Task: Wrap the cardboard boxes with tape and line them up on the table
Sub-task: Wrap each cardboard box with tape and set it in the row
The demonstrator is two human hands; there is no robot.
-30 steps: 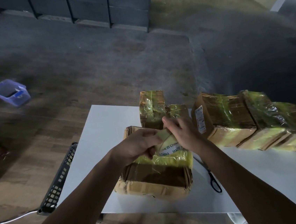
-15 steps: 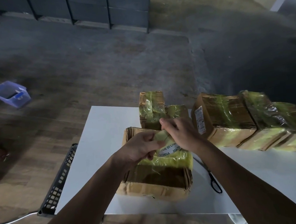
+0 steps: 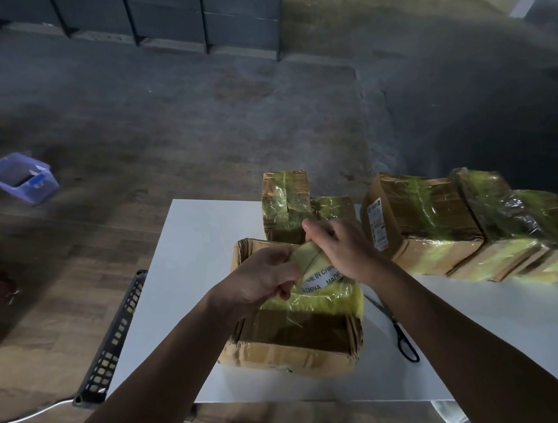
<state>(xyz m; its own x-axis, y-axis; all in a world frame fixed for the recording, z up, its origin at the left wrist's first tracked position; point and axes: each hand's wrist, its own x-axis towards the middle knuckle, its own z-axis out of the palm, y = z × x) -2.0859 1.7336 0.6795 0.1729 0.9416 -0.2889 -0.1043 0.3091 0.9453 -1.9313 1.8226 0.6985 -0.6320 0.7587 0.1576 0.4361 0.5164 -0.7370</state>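
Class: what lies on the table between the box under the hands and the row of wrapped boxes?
A pair of scissors lies there on the white table, as the head view shows.

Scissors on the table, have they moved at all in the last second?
No. The scissors lie in the same spot on the table, just right of the nearest box, handles toward the near edge.

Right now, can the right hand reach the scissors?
Probably yes: the scissors lie uncovered on the table, just right of the box and close by. But the right hand grips the tape roll, so it's occupied.
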